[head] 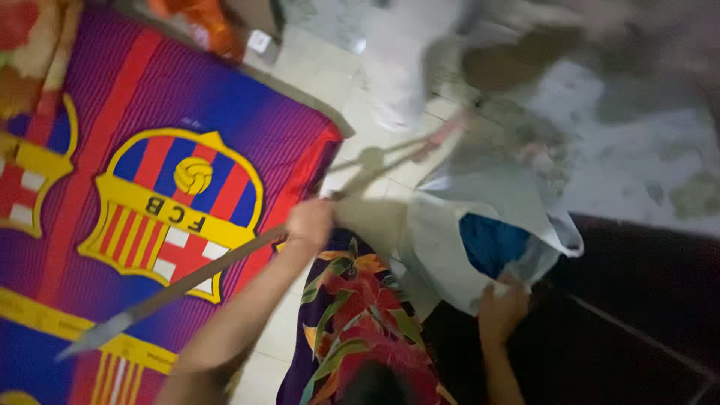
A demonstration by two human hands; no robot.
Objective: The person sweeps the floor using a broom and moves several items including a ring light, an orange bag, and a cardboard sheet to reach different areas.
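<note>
My left hand (309, 221) is closed around a long thin stick (187, 281). The stick runs from a flat pale end at the lower left up to a pinkish end near the top middle. My right hand (504, 304) grips the lower edge of an open white plastic bag (442, 247), and something blue (491, 244) shows inside the bag. Between my arms lies a cloth with a red, green and orange flower print (352, 315). The picture is blurred by motion.
A blanket with red and blue stripes and a yellow-edged crest (135, 150) fills the left side. Pale floor tiles (330, 75) lie above it. A dark cloth or mat (637, 300) covers the lower right, and a stained grey surface (622, 135) lies at the upper right.
</note>
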